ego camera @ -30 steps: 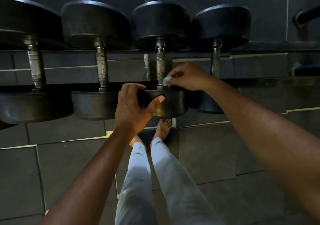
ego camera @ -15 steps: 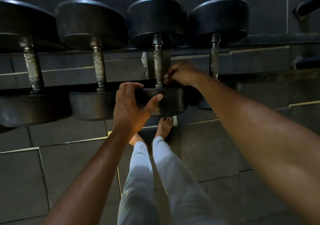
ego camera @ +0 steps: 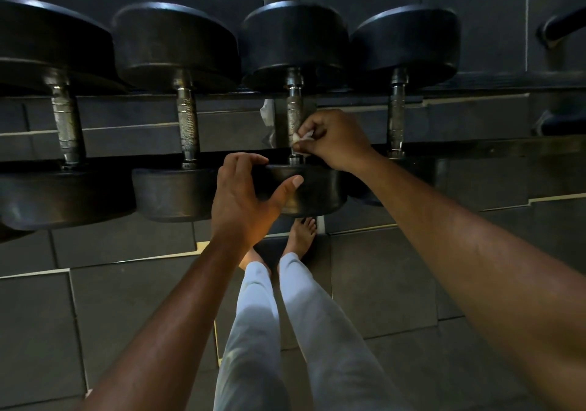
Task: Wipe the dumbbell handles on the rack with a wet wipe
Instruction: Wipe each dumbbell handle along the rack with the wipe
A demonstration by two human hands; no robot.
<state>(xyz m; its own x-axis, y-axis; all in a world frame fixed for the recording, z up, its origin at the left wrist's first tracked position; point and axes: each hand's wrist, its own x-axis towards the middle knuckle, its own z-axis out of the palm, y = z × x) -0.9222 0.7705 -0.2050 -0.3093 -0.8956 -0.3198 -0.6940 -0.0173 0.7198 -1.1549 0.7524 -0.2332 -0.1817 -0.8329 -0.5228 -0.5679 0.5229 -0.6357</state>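
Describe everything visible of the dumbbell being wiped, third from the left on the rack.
The third dumbbell lies across the rack with its handle running away from the viewer. Its two round heads look like dark, dull rubber; the knurled metal handle joins them through plain collars. The near head is gripped by the left hand, thumb across its face. The right hand pinches a white wet wipe against the handle's lower end. Similar dumbbells flank it.

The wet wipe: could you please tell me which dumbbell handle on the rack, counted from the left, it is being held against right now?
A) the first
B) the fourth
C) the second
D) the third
D: the right hand pinches the wet wipe against the lower end of the third dumbbell handle, while the left hand grips that dumbbell's near weight head.
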